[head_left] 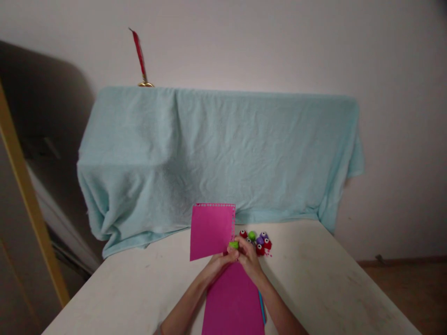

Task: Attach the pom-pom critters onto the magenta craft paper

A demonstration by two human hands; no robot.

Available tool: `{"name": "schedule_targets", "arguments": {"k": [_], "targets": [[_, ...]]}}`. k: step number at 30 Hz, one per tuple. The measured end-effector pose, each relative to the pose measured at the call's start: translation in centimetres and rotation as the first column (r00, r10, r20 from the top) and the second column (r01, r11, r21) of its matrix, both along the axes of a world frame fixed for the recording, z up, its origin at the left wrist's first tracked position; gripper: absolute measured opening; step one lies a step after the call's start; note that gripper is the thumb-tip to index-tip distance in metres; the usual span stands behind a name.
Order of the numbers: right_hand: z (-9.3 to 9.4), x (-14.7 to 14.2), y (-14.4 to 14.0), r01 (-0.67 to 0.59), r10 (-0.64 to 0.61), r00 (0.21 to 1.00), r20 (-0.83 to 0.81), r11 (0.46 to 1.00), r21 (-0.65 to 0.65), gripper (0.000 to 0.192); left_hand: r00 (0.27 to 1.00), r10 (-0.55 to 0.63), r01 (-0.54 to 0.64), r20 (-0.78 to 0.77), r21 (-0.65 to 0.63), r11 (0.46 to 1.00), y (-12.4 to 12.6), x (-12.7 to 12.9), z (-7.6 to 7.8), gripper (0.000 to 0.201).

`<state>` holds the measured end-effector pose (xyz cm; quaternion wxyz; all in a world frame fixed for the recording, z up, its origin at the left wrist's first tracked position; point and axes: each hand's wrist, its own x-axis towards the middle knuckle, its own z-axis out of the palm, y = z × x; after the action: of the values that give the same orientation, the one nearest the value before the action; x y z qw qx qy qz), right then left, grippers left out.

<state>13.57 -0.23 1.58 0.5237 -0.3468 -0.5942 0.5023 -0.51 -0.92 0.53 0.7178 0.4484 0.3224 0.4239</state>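
A small green craft punch (pixel 233 244) sits between my two hands, at the right edge of a pink paper sheet (pixel 211 230). Rows of small holes run along the sheet's top and right edges. My left hand (pixel 223 260) is closed at the sheet's lower right corner, its thumb against the punch. From the other side, the fingers of my right hand (pixel 248 259) curl round the same punch. Part of the punch and the sheet's corner are hidden by my fingers. Below my hands lies a larger pink sheet (pixel 232 302) on the table.
Several red, green and purple punches (pixel 260 240) are clustered right of my hands, with pink paper bits (pixel 268 254) beside them. Blue edges (pixel 261 304) show under the larger sheet. A light blue cloth (pixel 223 149) hangs behind the white table (pixel 146 284).
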Motion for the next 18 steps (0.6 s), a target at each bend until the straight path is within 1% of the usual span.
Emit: {"name": "schedule_targets", "arguments": {"k": [2,4,7,10,14,16,18], "targets": [[-0.1,0.0,0.0,0.022,-0.022,1.000,0.008,0.999,-0.035,0.026,1.000,0.029,-0.029,-0.001,0.006,1.000,-0.1,0.2,0.1,0.056],[-0.2,0.0,0.1,0.037,-0.036,0.999,0.019,0.997,-0.067,0.029,0.999,0.040,-0.039,-0.034,0.038,0.999,-0.1,0.3,0.0,0.053],[-0.3,0.1,0.3,0.009,-0.009,1.000,0.007,0.998,-0.061,0.036,0.994,0.043,-0.032,-0.104,0.105,0.994,0.3,0.1,-0.4,0.051],[-0.3,0.1,0.6,-0.018,0.018,1.000,-0.014,0.999,-0.044,0.037,0.990,0.034,-0.013,-0.137,0.144,0.989,0.7,-0.4,-0.7,0.048],[-0.7,-0.2,1.0,-0.034,0.033,0.999,-0.018,0.998,-0.061,0.034,0.991,0.015,-0.001,-0.133,0.107,0.994,1.2,-0.4,-0.6,0.050],[-0.9,-0.4,1.1,-0.058,0.054,0.997,-0.051,0.995,-0.079,0.034,0.997,0.030,-0.025,-0.072,0.068,0.997,1.4,-0.1,-0.6,0.057],[-1.0,-0.6,1.2,-0.101,0.090,0.991,-0.100,0.989,-0.107,0.037,0.997,0.072,-0.072,-0.006,0.038,0.997,1.6,0.3,-0.5,0.065]]}}
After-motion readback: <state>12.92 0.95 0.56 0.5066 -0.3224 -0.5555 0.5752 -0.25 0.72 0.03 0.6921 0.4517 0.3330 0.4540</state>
